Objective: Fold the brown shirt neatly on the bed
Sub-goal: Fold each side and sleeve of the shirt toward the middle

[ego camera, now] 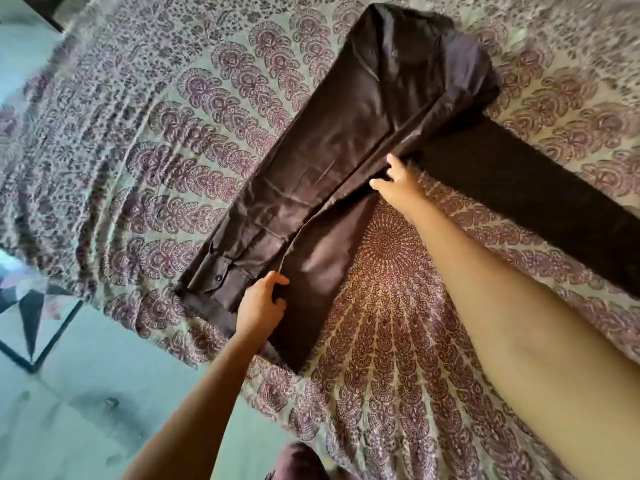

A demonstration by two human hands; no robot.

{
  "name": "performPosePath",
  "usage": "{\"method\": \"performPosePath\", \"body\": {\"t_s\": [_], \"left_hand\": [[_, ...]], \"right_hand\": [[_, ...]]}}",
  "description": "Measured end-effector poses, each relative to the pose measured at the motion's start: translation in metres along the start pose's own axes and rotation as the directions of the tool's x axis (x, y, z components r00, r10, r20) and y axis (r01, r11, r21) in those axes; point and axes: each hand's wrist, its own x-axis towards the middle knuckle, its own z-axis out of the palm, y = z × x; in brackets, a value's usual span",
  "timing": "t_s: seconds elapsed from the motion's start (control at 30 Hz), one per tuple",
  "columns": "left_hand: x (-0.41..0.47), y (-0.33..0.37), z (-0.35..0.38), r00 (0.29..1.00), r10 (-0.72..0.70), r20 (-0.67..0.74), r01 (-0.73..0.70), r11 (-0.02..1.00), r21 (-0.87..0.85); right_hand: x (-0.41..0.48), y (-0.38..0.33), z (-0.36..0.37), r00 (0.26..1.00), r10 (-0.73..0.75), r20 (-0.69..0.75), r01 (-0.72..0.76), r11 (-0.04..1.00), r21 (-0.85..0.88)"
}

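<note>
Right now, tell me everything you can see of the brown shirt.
The brown shirt is dark, faintly shiny woven cloth, lying flat and diagonal on the patterned bedspread. One side is folded over the body, a buttoned cuff near the bed's edge; one sleeve sticks out rightward. The left hand grips the folded edge near the cuff, the right hand pinches it midway.
</note>
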Motion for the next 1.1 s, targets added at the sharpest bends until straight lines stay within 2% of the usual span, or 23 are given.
{"method": "performPosePath", "body": {"t_s": [0.1,0.23,0.43,0.63,0.73,0.77,0.8,0.83,0.87,0.9,0.93,1.0,1.07,1.1], "left_hand": [[0.000,-0.009,-0.009,0.994,-0.072,-0.084,0.068,0.996,-0.056],[-0.003,-0.022,-0.013,0.997,-0.045,-0.061,0.045,0.999,0.006],[-0.002,-0.027,-0.011,0.998,-0.017,-0.054,0.013,0.997,-0.082],[0.015,-0.031,-0.010,0.999,-0.004,0.040,0.008,0.996,-0.088],[0.023,-0.034,-0.017,0.996,0.030,0.082,-0.025,0.998,-0.059],[0.025,-0.036,-0.021,0.995,0.032,0.091,-0.030,0.999,-0.021],[0.027,-0.037,-0.025,0.995,0.034,0.090,-0.035,0.999,0.019],[0.030,-0.039,-0.029,0.995,0.038,0.092,-0.042,0.998,0.051],[0.031,-0.040,-0.031,0.993,0.048,0.110,-0.058,0.995,0.082],[0.034,-0.040,-0.033,0.986,0.057,0.156,-0.077,0.989,0.125],[0.037,-0.037,-0.035,0.973,0.057,0.225,-0.100,0.977,0.188],[0.045,-0.029,-0.039,0.930,0.007,0.366,-0.140,0.931,0.338],[0.052,-0.018,-0.046,0.891,-0.047,0.452,-0.195,0.859,0.474],[0.057,-0.011,-0.049,0.884,-0.053,0.464,-0.223,0.826,0.518]], "right_hand": [[-0.020,0.025,-0.004,0.999,-0.002,-0.037,0.002,1.000,0.004],[-0.041,0.044,-0.007,0.994,0.008,-0.112,-0.012,1.000,-0.028],[-0.048,0.037,0.007,0.993,0.000,-0.118,-0.003,1.000,-0.024],[-0.011,0.007,0.016,0.981,0.040,-0.190,0.009,0.968,0.251],[0.012,-0.008,0.011,0.966,0.114,-0.233,-0.006,0.907,0.421],[0.017,-0.014,0.009,0.944,0.154,-0.292,-0.008,0.895,0.447],[0.023,-0.019,0.008,0.900,0.177,-0.399,0.000,0.913,0.407],[0.025,-0.024,0.007,0.833,0.167,-0.527,-0.011,0.958,0.286],[0.025,-0.027,0.008,0.766,0.110,-0.633,-0.046,0.992,0.116],[0.024,-0.032,0.010,0.744,0.018,-0.668,-0.080,0.995,-0.061],[0.026,-0.034,0.014,0.777,-0.061,-0.627,-0.096,0.972,-0.213],[0.030,-0.036,0.023,0.899,-0.108,-0.425,-0.084,0.909,-0.408],[0.037,-0.034,0.027,0.976,-0.090,-0.196,-0.017,0.874,-0.485],[0.038,-0.034,0.027,0.983,-0.105,-0.154,0.016,0.872,-0.489]]}}
